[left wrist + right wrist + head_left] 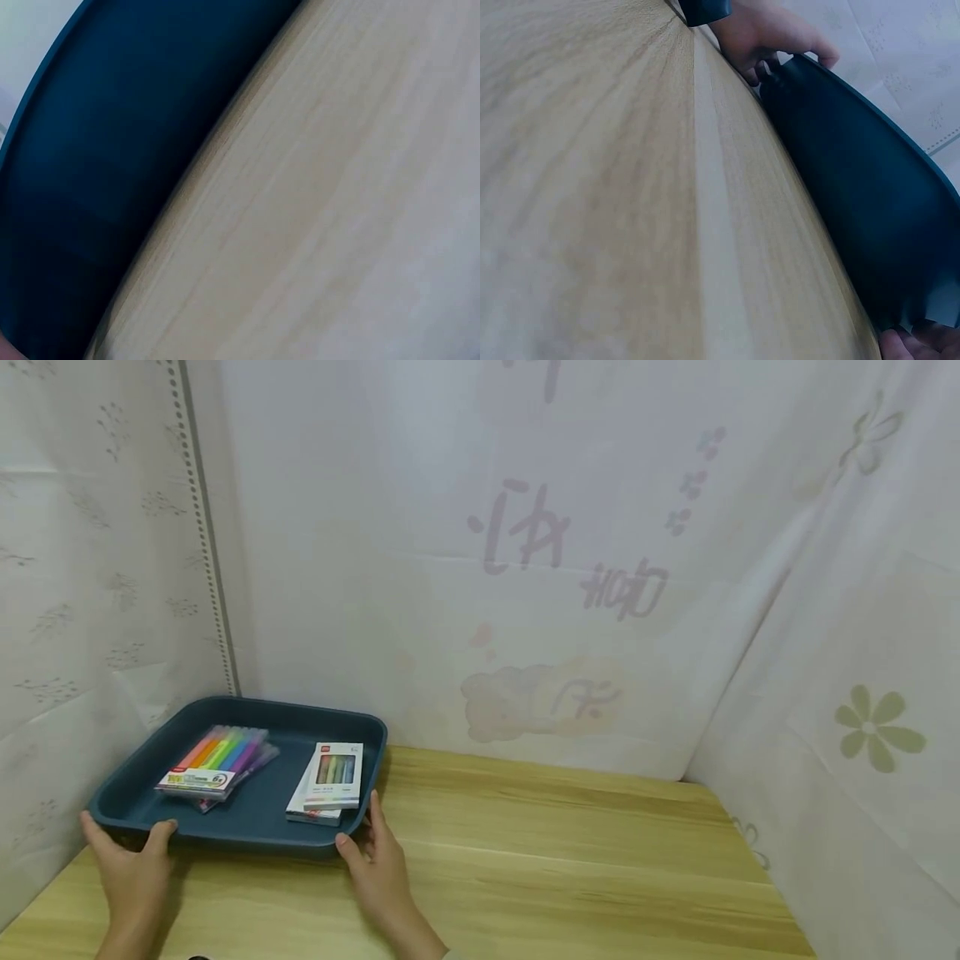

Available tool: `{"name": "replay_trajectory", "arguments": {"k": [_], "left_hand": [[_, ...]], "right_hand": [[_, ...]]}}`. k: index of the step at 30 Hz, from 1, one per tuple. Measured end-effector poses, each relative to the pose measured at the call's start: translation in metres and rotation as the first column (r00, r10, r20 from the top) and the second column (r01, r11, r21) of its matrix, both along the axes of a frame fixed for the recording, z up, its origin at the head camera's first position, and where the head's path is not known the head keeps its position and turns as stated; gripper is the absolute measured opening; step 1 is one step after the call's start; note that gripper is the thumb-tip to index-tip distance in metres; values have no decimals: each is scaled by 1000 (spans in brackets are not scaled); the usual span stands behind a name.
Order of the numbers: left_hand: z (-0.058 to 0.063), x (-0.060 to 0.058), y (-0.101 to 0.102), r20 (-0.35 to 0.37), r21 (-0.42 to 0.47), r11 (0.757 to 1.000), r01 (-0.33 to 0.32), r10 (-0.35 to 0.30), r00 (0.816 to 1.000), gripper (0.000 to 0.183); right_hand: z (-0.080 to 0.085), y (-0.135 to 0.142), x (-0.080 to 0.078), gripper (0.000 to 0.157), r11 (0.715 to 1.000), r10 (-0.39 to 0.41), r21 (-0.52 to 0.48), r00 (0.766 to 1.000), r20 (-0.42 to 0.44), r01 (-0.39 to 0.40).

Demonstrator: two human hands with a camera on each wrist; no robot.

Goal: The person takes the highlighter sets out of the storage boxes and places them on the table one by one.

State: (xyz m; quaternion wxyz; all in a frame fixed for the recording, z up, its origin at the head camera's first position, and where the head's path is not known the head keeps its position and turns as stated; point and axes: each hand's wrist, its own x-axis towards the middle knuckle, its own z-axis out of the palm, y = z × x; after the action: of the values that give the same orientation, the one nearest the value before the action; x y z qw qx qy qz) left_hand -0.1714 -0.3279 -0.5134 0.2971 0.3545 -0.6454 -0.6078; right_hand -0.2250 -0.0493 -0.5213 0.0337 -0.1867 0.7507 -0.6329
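Observation:
A dark blue tray (255,842) sits at the left of the table, in the head view. My left hand (131,877) grips its near left corner, thumb at the rim. At the near right corner my right hand (381,870) holds the tray, its thumb on the rim and fingers along the side. Inside lie packs of rainbow-coloured markers (217,756), overlapping on the left, and white boxes (334,781) stacked on the right, the upper one with a window showing coloured sticks. In the right wrist view, the left hand's fingers (760,69) curl in at the tray's lower edge.
The wood-grain table (570,860) stretches to the right of the tray. A pale printed curtain (570,568) hangs behind, and another curtain (67,610) stands close by the tray's left side. A small dark object (198,957) shows at the bottom edge.

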Motion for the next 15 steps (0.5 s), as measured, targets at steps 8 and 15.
{"name": "replay_trajectory", "arguments": {"k": [8, 15], "left_hand": [[0, 0, -2, -5, 3, 1000, 11, -11, 1000, 99], [0, -1, -1, -6, 26, 1000, -1, 1, 1000, 98]], "right_hand": [[-1, -1, 1, 76, 1000, -10, 10, 1000, -5, 10], [-2, -1, 0, 74, 1000, -12, 9, 999, -49, 13]]}}
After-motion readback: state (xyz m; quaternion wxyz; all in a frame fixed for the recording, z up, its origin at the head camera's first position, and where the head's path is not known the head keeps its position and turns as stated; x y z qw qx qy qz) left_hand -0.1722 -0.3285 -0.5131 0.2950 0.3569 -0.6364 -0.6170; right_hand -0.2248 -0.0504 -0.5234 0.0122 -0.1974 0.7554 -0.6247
